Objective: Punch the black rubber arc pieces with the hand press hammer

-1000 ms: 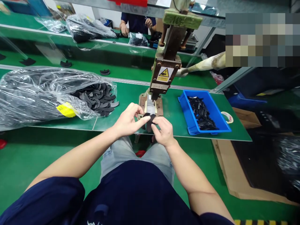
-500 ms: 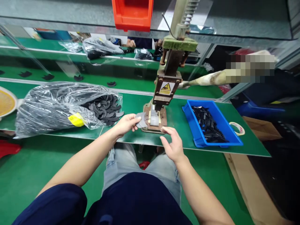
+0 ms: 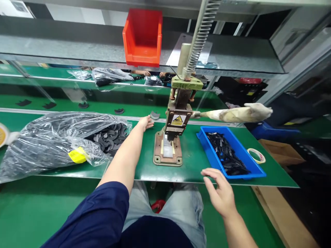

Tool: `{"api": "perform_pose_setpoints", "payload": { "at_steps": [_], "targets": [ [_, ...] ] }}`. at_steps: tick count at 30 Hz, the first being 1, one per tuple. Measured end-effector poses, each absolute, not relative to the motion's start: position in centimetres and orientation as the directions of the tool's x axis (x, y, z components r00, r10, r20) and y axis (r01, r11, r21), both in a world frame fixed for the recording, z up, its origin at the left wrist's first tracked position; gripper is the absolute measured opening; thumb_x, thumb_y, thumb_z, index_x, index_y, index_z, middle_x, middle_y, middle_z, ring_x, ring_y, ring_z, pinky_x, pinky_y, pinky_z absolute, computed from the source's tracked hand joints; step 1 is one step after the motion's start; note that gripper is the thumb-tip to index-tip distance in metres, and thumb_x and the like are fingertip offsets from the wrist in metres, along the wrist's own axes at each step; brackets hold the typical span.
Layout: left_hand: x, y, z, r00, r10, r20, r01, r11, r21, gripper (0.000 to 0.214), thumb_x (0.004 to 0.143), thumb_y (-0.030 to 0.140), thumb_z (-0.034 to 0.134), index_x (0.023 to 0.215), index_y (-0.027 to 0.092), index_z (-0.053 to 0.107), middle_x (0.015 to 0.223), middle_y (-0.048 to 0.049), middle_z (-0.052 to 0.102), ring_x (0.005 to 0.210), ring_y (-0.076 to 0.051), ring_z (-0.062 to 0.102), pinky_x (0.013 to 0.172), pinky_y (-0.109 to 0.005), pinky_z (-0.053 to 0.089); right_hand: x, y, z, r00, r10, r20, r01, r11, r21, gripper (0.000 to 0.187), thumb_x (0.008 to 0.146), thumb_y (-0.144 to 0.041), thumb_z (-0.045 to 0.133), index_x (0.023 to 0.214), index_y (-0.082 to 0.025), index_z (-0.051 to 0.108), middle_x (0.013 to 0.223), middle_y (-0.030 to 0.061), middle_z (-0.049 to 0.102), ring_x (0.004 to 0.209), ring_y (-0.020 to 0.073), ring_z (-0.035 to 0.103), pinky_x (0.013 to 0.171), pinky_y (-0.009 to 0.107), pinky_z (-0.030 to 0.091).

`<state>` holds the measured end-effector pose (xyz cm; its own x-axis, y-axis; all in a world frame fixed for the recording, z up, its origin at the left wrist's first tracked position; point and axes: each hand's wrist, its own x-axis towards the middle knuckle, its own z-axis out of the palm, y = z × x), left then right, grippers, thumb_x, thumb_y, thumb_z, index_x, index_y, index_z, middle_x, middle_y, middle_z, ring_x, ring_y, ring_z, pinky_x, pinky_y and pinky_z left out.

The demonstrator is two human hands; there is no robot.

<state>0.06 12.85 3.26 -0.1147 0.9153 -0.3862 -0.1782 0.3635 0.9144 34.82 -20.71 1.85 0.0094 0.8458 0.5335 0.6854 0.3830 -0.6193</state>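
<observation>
My left hand (image 3: 146,123) is stretched out at the far edge of the bench, its fingers apart. Just beyond the fingertips a grey curved piece (image 3: 154,115) lies on the green strip behind the bench. My right hand (image 3: 218,189) hovers at the front edge, thumb and fingers apart, holding nothing. Between the hands stands a hand press (image 3: 178,120) with a yellow warning label; its base plate (image 3: 157,151) bears a pale block. A blue bin (image 3: 254,170) of small black parts is close to my right hand. Left of my forearm, dark curved pieces (image 3: 110,137) spill from a clear plastic bag (image 3: 49,141).
Several dark curved pieces (image 3: 83,105) lie spaced along the green strip. The wrapped press lever (image 3: 227,114) sticks out to the right. An orange bin (image 3: 143,51) sits on the overhead shelf (image 3: 85,41). A tape roll (image 3: 256,156) rests beside the blue bin. Another person's hands show behind.
My left hand has moved from the press base to the far strip and let go of the grey curved piece. My right hand has drawn back to the right. The view has tilted up.
</observation>
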Motion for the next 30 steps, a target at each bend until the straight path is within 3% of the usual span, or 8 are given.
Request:
{"api": "perform_pose_setpoints", "payload": {
  "at_steps": [3, 7, 10, 12, 14, 16, 23, 30],
  "targets": [
    [0.0, 10.7, 1.6, -0.13, 0.921, -0.367, -0.15, 0.347, 0.926, 0.03, 0.098, 0.044, 0.076, 0.102, 0.016, 0.063, 0.101, -0.0092, 0.077, 0.072, -0.011, 0.071, 0.066, -0.019, 0.059, 39.7, -19.2, 3.1, 0.09, 0.845, 0.527, 0.762, 0.281, -0.583, 0.02, 0.098, -0.038, 0.063, 0.11, -0.031, 0.078, 0.116, 0.0083, 0.079, 0.109, 0.0265, 0.077, 0.097, 0.049, 0.066],
    [-1.8, 4.8, -0.9, -0.114, 0.949, -0.294, -0.067, 0.288, 0.955, 0.036, 0.1, 0.048, 0.072, 0.087, 0.015, 0.069, 0.096, -0.008, 0.077, 0.069, -0.01, 0.065, 0.059, -0.017, 0.051, 46.5, -14.6, 4.4, 0.152, 0.935, 0.321, 0.919, -0.014, -0.393, 0.049, 0.107, -0.046, 0.035, 0.116, -0.023, 0.078, 0.126, 0.0142, 0.078, 0.118, 0.0275, 0.076, 0.107, 0.051, 0.062],
    [-3.7, -0.6, -2.8, -0.086, 0.986, -0.142, 0.077, 0.149, 0.986, 0.06, 0.096, 0.066, 0.068, 0.063, 0.016, 0.063, 0.085, -0.0091, 0.075, 0.065, -0.011, 0.062, 0.058, -0.02, 0.05, 49.0, -11.1, 4.6, 0.169, 0.981, 0.097, 0.951, -0.137, -0.277, 0.043, 0.099, -0.051, 0.059, 0.117, -0.016, 0.077, 0.124, 0.0188, 0.077, 0.119, 0.0323, 0.074, 0.108, 0.055, 0.06],
    [-5.1, -3.9, -4.0, -0.075, 0.994, -0.082, 0.137, 0.092, 0.986, 0.066, 0.094, 0.074, 0.063, 0.06, 0.017, 0.063, 0.084, -0.009, 0.076, 0.06, -0.012, 0.06, 0.059, -0.024, 0.05, 49.3, -9.6, 4.2, 0.166, 0.982, -0.085, 0.962, -0.18, -0.203, 0.044, 0.093, -0.051, 0.073, 0.121, -0.017, 0.075, 0.125, 0.0155, 0.076, 0.117, 0.0275, 0.073, 0.109, 0.05, 0.061],
    [-6.3, -6.6, -5.0, -0.06, 0.997, -0.049, 0.207, 0.061, 0.976, 0.063, 0.093, 0.074, 0.062, 0.067, 0.017, 0.068, 0.085, -0.0075, 0.077, 0.059, -0.013, 0.061, 0.063, -0.027, 0.052, 49.0, -8.7, 3.4, 0.178, 0.956, -0.233, 0.965, -0.216, -0.149, 0.046, 0.098, -0.05, 0.068, 0.132, -0.018, 0.067, 0.133, 0.01, 0.071, 0.12, 0.0209, 0.07, 0.107, 0.047, 0.062],
    [-7.0, -8.3, -5.7, -0.055, 0.998, -0.012, 0.273, 0.027, 0.962, 0.06, 0.094, 0.073, 0.062, 0.074, 0.018, 0.073, 0.081, -0.0061, 0.075, 0.065, -0.016, 0.064, 0.068, -0.029, 0.054, 48.5, -8.2, 2.7, 0.2, 0.924, -0.326, 0.962, -0.248, -0.114, 0.047, 0.1, -0.049, 0.067, 0.135, -0.018, 0.064, 0.137, 0.01, 0.068, 0.122, 0.021, 0.068, 0.106, 0.046, 0.063],
    [-6.0, -9.7, -5.7, -0.016, 0.998, 0.056, 0.408, -0.044, 0.912, 0.056, 0.099, 0.069, 0.057, 0.081, 0.019, 0.074, 0.086, -0.0051, 0.075, 0.072, -0.018, 0.065, 0.072, -0.031, 0.054, 47.3, -8.2, 2.9, 0.223, 0.928, -0.298, 0.963, -0.257, -0.079, 0.048, 0.1, -0.049, 0.067, 0.136, -0.019, 0.063, 0.139, 0.0105, 0.067, 0.124, 0.0219, 0.068, 0.107, 0.047, 0.062],
    [-6.1, -9.6, -6.2, 0.023, 0.998, 0.051, 0.48, -0.056, 0.875, 0.056, 0.1, 0.07, 0.055, 0.082, 0.02, 0.074, 0.09, -0.0053, 0.077, 0.077, -0.021, 0.067, 0.075, -0.032, 0.054, 45.9, -7.0, 3.1, 0.103, 0.963, -0.248, 0.98, -0.141, -0.14, 0.047, 0.1, -0.049, 0.066, 0.137, -0.02, 0.063, 0.142, 0.0108, 0.065, 0.126, 0.0219, 0.067, 0.108, 0.047, 0.062]
  ]
}}
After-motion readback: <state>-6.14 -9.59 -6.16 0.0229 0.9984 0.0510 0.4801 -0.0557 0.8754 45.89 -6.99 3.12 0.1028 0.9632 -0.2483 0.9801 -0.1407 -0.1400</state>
